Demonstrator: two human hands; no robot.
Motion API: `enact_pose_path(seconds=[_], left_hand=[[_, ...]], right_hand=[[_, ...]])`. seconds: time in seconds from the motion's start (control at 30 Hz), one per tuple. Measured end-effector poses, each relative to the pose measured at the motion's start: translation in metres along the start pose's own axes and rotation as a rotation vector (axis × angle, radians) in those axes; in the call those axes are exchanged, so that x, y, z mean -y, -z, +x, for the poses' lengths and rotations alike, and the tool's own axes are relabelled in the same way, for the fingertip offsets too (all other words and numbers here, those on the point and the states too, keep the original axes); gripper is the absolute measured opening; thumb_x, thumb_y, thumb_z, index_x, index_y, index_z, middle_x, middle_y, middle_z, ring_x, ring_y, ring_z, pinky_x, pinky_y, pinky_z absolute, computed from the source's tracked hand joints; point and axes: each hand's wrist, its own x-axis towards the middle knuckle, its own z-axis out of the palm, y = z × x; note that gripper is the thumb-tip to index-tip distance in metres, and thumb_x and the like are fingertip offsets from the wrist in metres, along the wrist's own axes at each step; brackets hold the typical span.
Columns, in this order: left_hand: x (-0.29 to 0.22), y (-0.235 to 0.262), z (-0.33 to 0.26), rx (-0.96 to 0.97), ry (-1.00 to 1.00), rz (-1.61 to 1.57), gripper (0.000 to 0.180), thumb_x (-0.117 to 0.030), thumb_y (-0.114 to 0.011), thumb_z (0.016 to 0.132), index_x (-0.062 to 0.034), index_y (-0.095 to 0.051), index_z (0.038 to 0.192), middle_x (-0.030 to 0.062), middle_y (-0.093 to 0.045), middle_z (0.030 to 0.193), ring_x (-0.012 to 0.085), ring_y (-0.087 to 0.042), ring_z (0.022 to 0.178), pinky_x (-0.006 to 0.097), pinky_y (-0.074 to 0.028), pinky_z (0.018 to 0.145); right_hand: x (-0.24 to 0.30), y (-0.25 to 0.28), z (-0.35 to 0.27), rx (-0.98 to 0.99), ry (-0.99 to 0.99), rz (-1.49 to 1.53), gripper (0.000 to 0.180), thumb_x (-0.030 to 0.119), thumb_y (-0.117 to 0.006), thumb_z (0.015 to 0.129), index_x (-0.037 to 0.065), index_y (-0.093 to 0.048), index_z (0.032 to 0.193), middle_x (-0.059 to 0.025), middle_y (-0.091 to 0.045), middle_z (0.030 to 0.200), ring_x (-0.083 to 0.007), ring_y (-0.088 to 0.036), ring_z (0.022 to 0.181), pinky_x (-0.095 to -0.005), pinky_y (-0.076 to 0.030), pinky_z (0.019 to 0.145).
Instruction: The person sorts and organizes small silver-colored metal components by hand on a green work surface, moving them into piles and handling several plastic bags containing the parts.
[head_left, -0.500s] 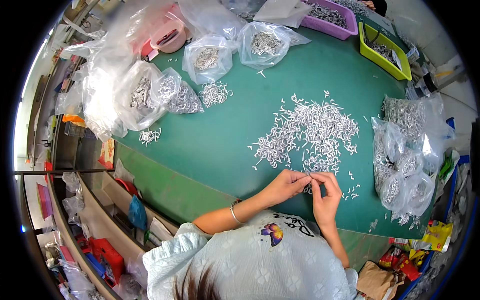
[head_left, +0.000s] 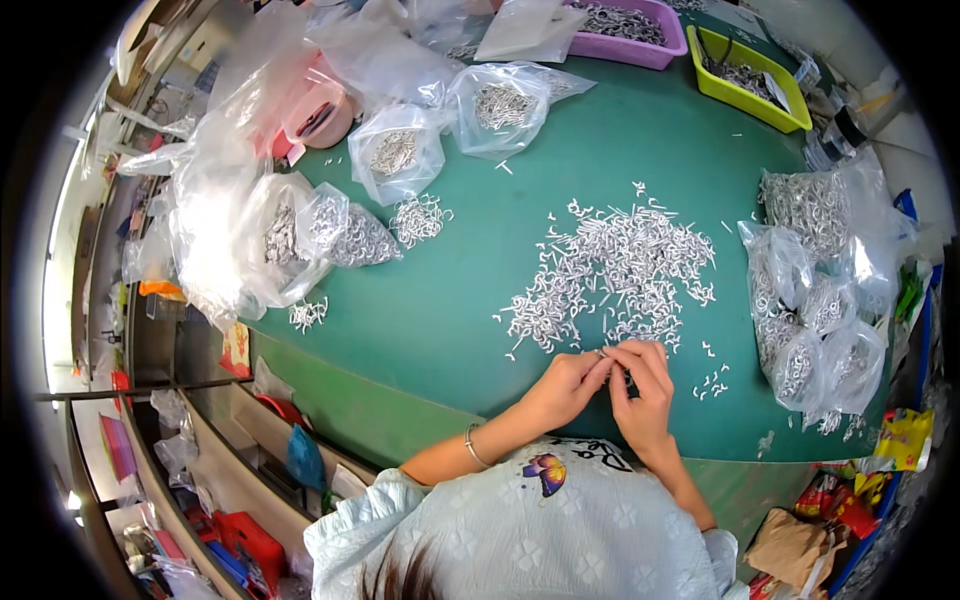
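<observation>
While both hands [head_left: 645, 392], closed in a pinch, hold a small piece [head_left: 603, 353], heaped silver pieces [head_left: 645, 245] lie just beyond.

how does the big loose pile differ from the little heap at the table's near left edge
The large pile spreads wide; the small heap is compact. The large pile lies just beyond the left hand and right hand; the small heap sits near a clear bag. Both are loose silvery pieces on the green tabletop.
</observation>
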Motion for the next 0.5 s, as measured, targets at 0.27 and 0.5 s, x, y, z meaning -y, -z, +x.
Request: enact_pose_path(seconds=[0.27, 0.5], left_hand=[[-0.002, 0.003, 0.016, -0.011, 0.286, -0.222, 0.030, -0.022, -0.045, 0.101, -0.0020, -0.054, 0.081, -0.0033, -0.046, 0.062, 0.0039, -0.040, 0.054, 0.021, -0.033, 0.046], [-0.004, 0.037, 0.045, -0.067, 0.354, -0.465, 0.036, -0.029, -0.044, 0.100, 0.0017, -0.062, 0.091, -0.0033, -0.042, 0.056, 0.0053, -0.034, 0.046, 0.021, -0.027, 0.041]], right_hand=[[-0.004, -0.011, -0.002, 0.066, -0.079, 0.039, 0.041, -0.007, -0.057, 0.078, -0.002, -0.057, 0.119, -0.0152, -0.054, 0.108, -0.0299, -0.052, 0.096, -0.0378, -0.043, 0.083], [-0.001, -0.010, 0.010, -0.033, -0.056, 0.063, 0.039, -0.002, -0.054, 0.084, -0.004, -0.054, 0.123, -0.0175, -0.054, 0.115, -0.0336, -0.051, 0.105, -0.0412, -0.039, 0.093]])
